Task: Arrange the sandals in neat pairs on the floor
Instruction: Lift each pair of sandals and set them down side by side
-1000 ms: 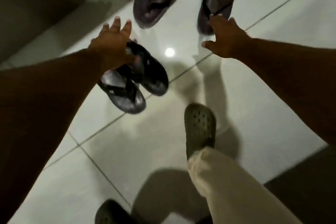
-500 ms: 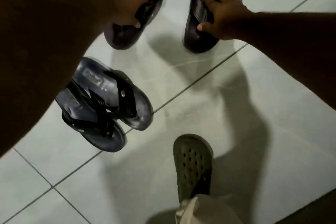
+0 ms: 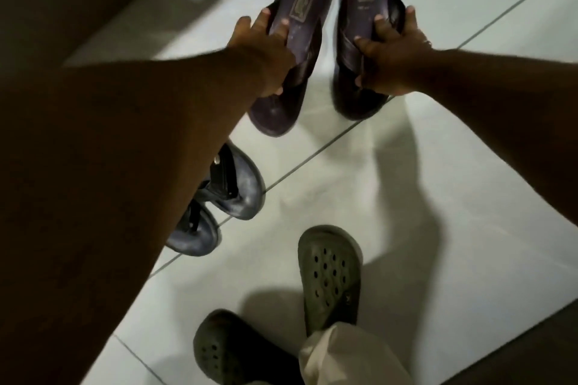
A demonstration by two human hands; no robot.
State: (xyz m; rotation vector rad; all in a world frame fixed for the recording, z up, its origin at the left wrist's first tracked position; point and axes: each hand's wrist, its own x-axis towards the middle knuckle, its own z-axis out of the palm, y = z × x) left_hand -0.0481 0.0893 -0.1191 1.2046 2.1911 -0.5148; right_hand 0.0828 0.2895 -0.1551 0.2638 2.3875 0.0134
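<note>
White floor tiles (image 3: pixel 391 228) carry two brown sandals (image 3: pixel 300 25), each clasped by left grip (image 3: pixel 266 50) and right grip (image 3: pixel 391 62), toes pointing back toward them.

White tiled floor (image 3: pixel 359 184) w/ dark grout lines; two overlapping black sandals (image 3: pixel 233 194) lie at left.

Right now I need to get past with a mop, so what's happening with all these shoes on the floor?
A person is bent over, gripping one dark brown sandal in each hand: the left hand holds the left sandal, the right hand the right sandal, side by side. A black pair lies overlapped on the white tiles nearer the person, partly hidden by the left arm. The person wears green clogs.
</note>
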